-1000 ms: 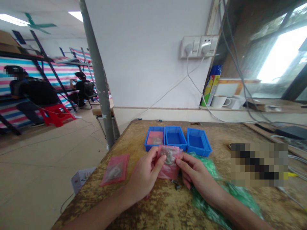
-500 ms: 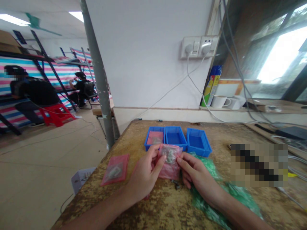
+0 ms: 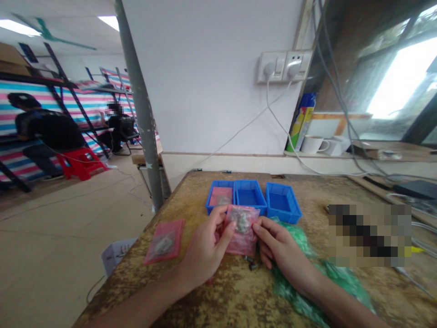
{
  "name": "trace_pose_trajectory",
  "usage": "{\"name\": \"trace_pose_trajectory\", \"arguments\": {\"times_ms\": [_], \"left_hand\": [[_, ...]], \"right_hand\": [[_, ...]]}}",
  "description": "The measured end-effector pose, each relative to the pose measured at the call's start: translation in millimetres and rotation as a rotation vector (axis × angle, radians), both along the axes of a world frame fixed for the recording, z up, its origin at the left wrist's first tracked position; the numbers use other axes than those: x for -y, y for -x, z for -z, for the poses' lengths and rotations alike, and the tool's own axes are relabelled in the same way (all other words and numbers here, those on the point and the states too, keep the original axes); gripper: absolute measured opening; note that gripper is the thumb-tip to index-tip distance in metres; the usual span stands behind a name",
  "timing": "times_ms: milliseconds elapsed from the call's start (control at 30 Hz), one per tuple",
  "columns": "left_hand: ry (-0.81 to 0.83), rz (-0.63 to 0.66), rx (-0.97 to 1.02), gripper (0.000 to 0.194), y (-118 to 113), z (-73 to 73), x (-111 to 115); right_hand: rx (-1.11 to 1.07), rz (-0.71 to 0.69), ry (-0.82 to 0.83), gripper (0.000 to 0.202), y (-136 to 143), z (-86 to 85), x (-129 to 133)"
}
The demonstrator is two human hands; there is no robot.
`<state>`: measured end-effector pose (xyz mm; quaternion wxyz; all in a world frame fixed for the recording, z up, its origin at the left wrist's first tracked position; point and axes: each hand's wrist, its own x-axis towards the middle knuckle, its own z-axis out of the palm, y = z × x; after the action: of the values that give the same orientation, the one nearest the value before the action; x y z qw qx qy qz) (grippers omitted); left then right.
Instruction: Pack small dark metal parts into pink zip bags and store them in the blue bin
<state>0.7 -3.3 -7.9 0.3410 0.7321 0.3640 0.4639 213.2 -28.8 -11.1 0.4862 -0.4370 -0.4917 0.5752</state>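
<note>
A pink plastic bag point(image 3: 241, 241) with small metallic-looking parts inside is held up over the table. My left hand point(image 3: 206, 248) pinches its left side between thumb and fingers. At its right edge, my right hand point(image 3: 278, 243) grips the plastic with thumb and forefinger. Just below the bag lie a few small dark metal pieces point(image 3: 251, 264). Another pink bag point(image 3: 164, 241) rests flat to the left. Behind the hands stand a blue bin point(image 3: 209, 204) with a pink bag inside, a middle blue bin point(image 3: 251, 193) and a right blue bin point(image 3: 283, 200).
Crumpled green plastic point(image 3: 344, 282) lies beside and partly under my right forearm. A blurred-out dark object point(image 3: 365, 234) is farther right. White cables run along the wall and table. A mug point(image 3: 312, 144) stands on the ledge. Two people sit in the left background.
Both hands and the bag are almost unmoved; my right fingertips have shifted very slightly at the bag's right edge.
</note>
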Motion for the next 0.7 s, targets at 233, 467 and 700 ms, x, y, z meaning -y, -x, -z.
{"name": "trace_pose_trajectory", "arguments": {"times_ms": [233,467,700], "left_hand": [[-0.022,-0.038,-0.006,0.037,1.0,6.1,-2.0],[-0.025,-0.05,0.008,0.038,0.1,4.3,-0.9],[-0.016,-0.038,0.008,0.038,0.7,3.7,-0.7]], "right_hand": [[-0.028,-0.005,-0.002,0.056,0.1,-1.4,-0.9],[-0.036,0.0,-0.012,0.053,0.6,-0.9,-0.1],[-0.037,0.006,-0.025,0.053,0.1,-1.7,-0.2]]}}
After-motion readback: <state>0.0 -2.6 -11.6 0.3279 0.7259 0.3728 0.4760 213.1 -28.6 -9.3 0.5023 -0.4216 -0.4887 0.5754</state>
